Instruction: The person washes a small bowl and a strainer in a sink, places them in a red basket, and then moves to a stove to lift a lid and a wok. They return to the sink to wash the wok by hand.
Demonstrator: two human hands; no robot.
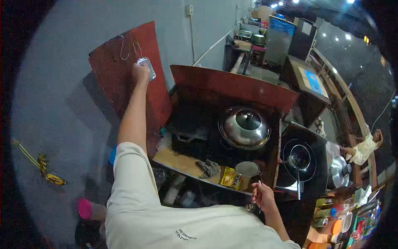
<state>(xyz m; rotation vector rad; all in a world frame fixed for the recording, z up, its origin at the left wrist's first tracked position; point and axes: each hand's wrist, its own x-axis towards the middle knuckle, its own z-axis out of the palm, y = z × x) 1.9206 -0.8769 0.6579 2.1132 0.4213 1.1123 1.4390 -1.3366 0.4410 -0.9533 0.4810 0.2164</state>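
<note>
My left arm reaches up to the red board (132, 70) against the wall. My left hand (141, 74) is closed on a shiny, flat, rectangular metal piece (146, 68) with a thin loop at its top. Low at the front of the stove, my right hand (264, 196) is closed, its fingers pinched around something thin and dark that I cannot make out. Just beyond those fingers lie a pale round disc (247, 168) and a yellow packet (230, 178) on the wooden ledge (176, 162). Crumpled dark plastic (207, 169) sits left of the packet.
A wok with a domed steel lid (244, 127) stands on the stove behind a red panel (232, 85). To its right are a pan (299, 157) with a long-handled utensil and another lidded pot (340, 171). Jars (327, 213) crowd the lower right. A person (365, 147) is at far right.
</note>
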